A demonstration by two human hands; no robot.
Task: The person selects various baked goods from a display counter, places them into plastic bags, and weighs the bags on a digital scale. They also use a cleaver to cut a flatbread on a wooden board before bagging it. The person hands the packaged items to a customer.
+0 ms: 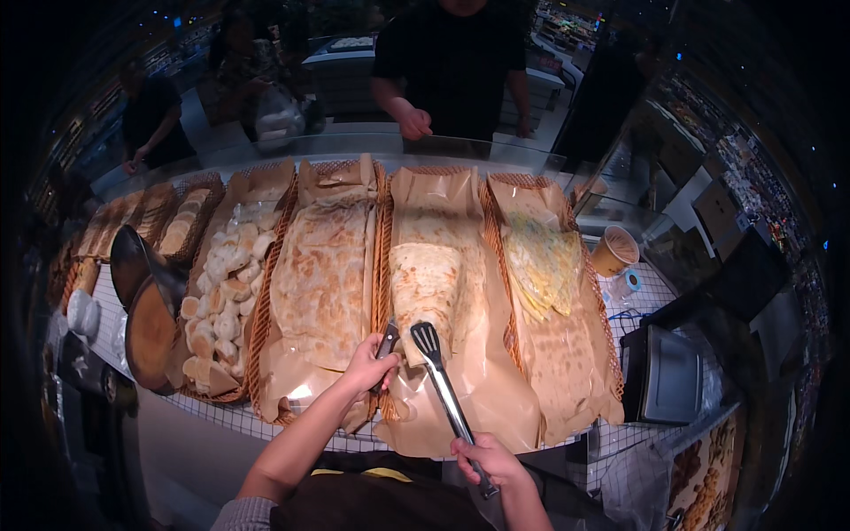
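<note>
My left hand point(366, 365) grips the dark riveted handle point(388, 341) of a kitchen tool, probably a knife; its blade is mostly hidden beside the flatbread. In my right hand point(490, 459) are steel tongs point(450, 397) with a dark slotted head. That head rests on the near end of a folded slab of browned flatbread point(425, 282). The slab lies on more flatbread point(473, 265) in a long wicker basket point(490, 232) lined with brown paper point(478, 391). Whether the tongs pinch the slab, I cannot tell.
Left stand a basket of browned flatbread point(322, 279), one of small buns point(229, 279) and a round wooden board point(151, 338). Yellowish pancakes point(541, 265), a paper cup point(616, 249) and a dark device point(667, 375) are right. A person point(451, 73) stands beyond the glass guard point(345, 143).
</note>
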